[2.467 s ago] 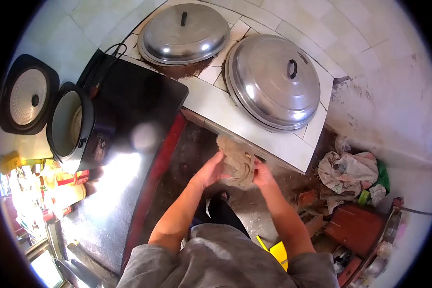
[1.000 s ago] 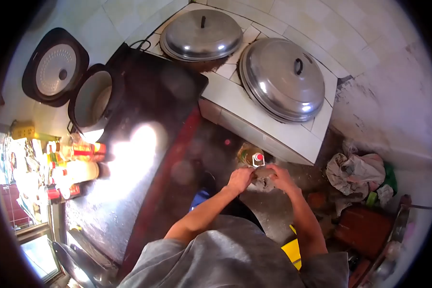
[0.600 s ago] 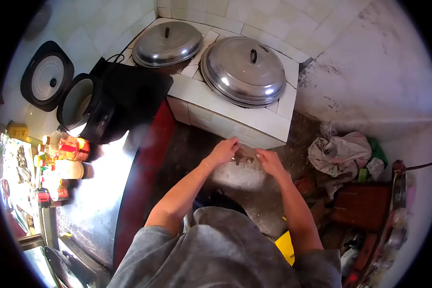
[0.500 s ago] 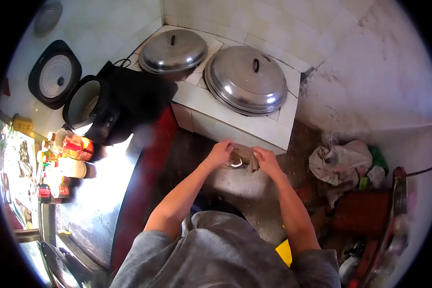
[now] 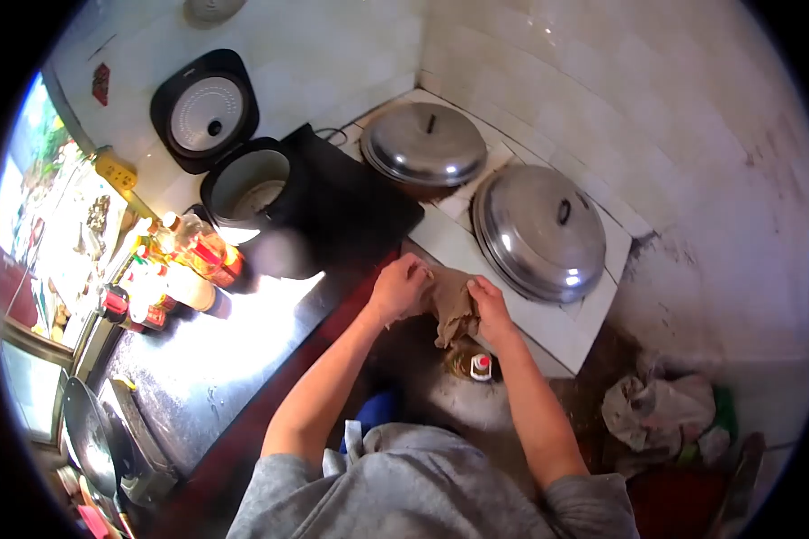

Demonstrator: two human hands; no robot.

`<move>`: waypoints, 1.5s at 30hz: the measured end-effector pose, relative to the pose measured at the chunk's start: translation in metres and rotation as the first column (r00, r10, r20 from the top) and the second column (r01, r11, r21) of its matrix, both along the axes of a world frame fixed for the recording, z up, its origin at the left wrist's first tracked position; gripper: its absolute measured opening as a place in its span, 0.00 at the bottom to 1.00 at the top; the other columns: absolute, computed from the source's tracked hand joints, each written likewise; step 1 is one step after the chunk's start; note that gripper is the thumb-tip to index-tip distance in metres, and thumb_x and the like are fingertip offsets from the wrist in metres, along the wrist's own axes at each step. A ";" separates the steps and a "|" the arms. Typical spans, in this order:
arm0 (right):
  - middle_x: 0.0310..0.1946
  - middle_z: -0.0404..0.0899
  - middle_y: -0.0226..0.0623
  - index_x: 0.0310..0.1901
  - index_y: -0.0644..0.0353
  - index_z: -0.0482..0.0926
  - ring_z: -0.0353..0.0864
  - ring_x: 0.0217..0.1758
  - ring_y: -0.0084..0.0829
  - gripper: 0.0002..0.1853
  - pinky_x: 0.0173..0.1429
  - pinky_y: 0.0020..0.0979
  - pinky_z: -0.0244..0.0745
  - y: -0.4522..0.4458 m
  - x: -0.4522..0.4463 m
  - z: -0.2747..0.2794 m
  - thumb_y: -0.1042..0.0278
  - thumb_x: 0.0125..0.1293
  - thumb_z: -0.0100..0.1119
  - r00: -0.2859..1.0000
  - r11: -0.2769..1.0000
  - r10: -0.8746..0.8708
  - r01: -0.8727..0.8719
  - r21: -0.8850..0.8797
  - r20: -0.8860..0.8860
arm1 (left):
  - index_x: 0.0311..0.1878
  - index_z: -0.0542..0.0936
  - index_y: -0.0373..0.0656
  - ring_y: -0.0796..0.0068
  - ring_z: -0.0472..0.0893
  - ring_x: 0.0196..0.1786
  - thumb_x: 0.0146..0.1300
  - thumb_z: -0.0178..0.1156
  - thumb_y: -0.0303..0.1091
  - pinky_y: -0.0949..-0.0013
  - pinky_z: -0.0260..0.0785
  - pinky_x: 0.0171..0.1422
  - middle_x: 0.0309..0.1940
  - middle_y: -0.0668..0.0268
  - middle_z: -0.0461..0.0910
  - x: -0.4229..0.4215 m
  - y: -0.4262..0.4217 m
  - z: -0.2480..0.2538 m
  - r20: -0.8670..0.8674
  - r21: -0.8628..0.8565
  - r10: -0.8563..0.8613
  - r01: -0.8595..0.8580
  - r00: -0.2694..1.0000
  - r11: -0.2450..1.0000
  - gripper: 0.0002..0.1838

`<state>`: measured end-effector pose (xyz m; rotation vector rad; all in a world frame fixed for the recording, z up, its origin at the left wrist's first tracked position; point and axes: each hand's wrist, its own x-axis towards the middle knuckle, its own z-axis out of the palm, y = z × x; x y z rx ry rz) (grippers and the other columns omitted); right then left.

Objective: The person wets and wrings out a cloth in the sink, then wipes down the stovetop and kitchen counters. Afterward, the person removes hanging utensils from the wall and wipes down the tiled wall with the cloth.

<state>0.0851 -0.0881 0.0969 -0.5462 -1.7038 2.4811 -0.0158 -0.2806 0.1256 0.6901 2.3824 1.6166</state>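
A crumpled brown cloth (image 5: 451, 305) hangs between my two hands, beside the front edge of the tiled stove. My left hand (image 5: 403, 287) is closed on its left side, fingers bent inward. On the other side, my right hand (image 5: 491, 310) pinches the cloth with the thumb on top. Below the cloth, close to my right wrist, a bottle with a red and white cap (image 5: 479, 364) stands low down near the floor.
Two steel domed lids (image 5: 539, 232) cover the pots on the tiled stove (image 5: 548, 337). Left of it, an open rice cooker (image 5: 247, 184) and several bottles (image 5: 189, 260) stand on the dark counter (image 5: 243, 350). A wok (image 5: 92, 436) leans at lower left; plastic bags (image 5: 661, 409) lie at right.
My view has turned left, so the stove and counter appear farther right and lower. The cloth now hangs lower and more spread out between my hands, and the bottle beneath shows more clearly.
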 end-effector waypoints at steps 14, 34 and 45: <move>0.30 0.78 0.39 0.49 0.56 0.78 0.76 0.33 0.24 0.09 0.44 0.27 0.73 -0.001 -0.087 -0.044 0.74 0.71 0.50 0.988 0.593 0.152 -0.058 0.803 -0.041 | 0.45 0.79 0.42 0.48 0.79 0.43 0.60 0.53 0.24 0.54 0.72 0.46 0.38 0.54 0.79 -0.036 -0.033 -0.065 -0.154 -0.111 0.044 -0.062 0.987 0.992 0.11; 0.49 0.78 0.36 0.56 0.64 0.72 0.77 0.51 0.30 0.18 0.56 0.31 0.73 -0.066 -0.258 0.113 0.71 0.66 0.60 0.989 0.997 0.063 -0.056 0.056 -0.133 | 0.64 0.67 0.41 0.62 0.81 0.50 0.63 0.56 0.27 0.64 0.74 0.50 0.46 0.52 0.79 -0.134 -0.013 0.088 0.217 0.464 0.155 -0.241 0.964 0.852 0.25; 0.50 0.78 0.35 0.56 0.63 0.73 0.77 0.54 0.30 0.17 0.59 0.31 0.72 -0.135 -0.356 0.195 0.71 0.66 0.58 0.857 0.851 0.418 -0.486 -0.202 -0.301 | 0.68 0.65 0.46 0.74 0.74 0.55 0.69 0.59 0.44 0.70 0.69 0.57 0.54 0.66 0.75 -0.213 -0.087 0.131 0.570 0.796 -0.148 -0.497 0.808 0.347 0.28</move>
